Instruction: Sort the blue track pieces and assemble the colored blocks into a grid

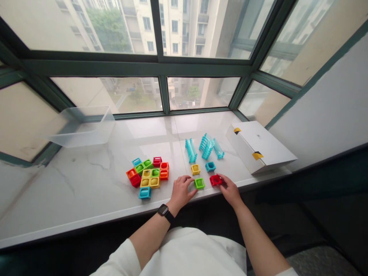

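Close to the sill's front edge, my left hand (181, 191) wears a black watch. Its thumb and fingers are apart at the left side of a green toy block (199, 183), with no clear grip on it. My right hand (229, 189) pinches a red toy block (215, 180) by its right side, low on the surface. Just beyond the hands lie a yellow block (196, 169) and a blue block (210, 166). Farther back are clear teal track pieces: one straight (191, 150), one curved (206, 146) and another narrow one (219, 148).
Left of my hands is a cluster of several coloured blocks (151, 173). A clear plastic bin (86, 130) stands at the back left by the window. On the right sits a white box (263, 143) with yellow-black tabs. The marble sill (100, 184) ends at a front edge near me.
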`<state>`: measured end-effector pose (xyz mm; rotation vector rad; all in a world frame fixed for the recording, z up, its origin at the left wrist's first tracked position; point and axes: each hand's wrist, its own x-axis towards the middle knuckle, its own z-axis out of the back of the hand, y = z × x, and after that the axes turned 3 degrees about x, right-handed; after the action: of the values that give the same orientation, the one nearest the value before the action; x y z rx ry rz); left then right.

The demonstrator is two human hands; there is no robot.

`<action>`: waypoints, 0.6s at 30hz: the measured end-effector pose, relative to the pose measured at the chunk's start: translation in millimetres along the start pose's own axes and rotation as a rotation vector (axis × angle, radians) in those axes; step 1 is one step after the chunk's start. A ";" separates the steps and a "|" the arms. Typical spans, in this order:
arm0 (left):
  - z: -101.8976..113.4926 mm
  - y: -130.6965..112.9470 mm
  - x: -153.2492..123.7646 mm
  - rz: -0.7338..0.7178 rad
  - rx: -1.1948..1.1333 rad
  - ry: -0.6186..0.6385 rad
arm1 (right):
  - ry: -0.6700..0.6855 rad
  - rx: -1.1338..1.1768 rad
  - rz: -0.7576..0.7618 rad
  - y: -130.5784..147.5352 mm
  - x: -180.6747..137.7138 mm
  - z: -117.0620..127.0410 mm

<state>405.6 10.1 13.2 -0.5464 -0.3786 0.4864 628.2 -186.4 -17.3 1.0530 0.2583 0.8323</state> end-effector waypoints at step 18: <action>-4.2 2.2 -2.6 -0.006 0.005 -0.014 | 0.022 -0.034 0.014 -6.0 -2.5 0.0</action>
<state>404.7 8.7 8.1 -0.5376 -0.3921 0.4848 629.4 -189.5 -22.8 1.0154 0.2551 0.8584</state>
